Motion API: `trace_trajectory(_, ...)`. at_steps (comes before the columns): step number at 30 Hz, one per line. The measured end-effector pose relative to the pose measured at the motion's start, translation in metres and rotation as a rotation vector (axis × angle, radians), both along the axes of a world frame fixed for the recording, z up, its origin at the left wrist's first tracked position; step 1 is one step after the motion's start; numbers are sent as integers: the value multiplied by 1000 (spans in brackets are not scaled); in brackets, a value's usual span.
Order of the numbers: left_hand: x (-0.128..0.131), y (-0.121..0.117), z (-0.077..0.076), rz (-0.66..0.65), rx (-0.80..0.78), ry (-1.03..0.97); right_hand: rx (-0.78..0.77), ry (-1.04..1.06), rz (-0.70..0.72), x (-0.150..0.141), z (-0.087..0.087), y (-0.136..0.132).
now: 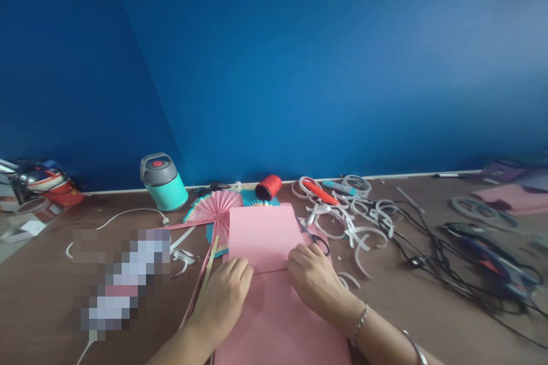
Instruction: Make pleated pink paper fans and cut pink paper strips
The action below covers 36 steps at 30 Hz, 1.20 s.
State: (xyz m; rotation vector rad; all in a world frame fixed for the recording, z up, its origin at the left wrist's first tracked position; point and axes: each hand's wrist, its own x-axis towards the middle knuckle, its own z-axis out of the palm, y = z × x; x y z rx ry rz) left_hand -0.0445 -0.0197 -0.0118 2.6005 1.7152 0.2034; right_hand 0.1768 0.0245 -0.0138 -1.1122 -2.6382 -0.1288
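Observation:
My left hand [226, 292] and my right hand [315, 278] lie at either side of a pink paper sheet [265, 236], fingers curled and pressed on its near edge. The edge runs straight between them, over more pink paper [280, 325] that reaches toward me. Dark-handled scissors [322, 244] lie just beyond my right hand, partly hidden. Behind the sheet spreads a pleated pink and blue paper fan [219, 209]. My fingertips are mostly out of sight.
A red thread spool [269, 187] and a turquoise flask [168, 191] stand near the blue wall. Curled white strips [331, 222], a red cutter [321, 193] and black cables [436, 256] lie to the right. At left are a pixelated object [128, 279] and a white cable [124, 213].

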Motion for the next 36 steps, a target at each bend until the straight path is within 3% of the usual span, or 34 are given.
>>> trace_trajectory(7,-1,-1,-3,54,-23,-90,-223,139,-112,1,10,0)
trace_trajectory(15,-3,4,-4,110,70,-243,-325,222,-127,1,12,0)
trace_trajectory(23,0,10,0,197,101,-282,-314,343,-260,-8,0,8)
trace_trajectory(27,3,11,1,265,94,-288,-294,336,-293,-10,2,7)
trace_trajectory(30,5,9,3,257,121,-293,-218,280,-255,-11,6,2)
trace_trajectory(36,10,4,7,50,70,-202,-68,99,46,-15,-1,-1)
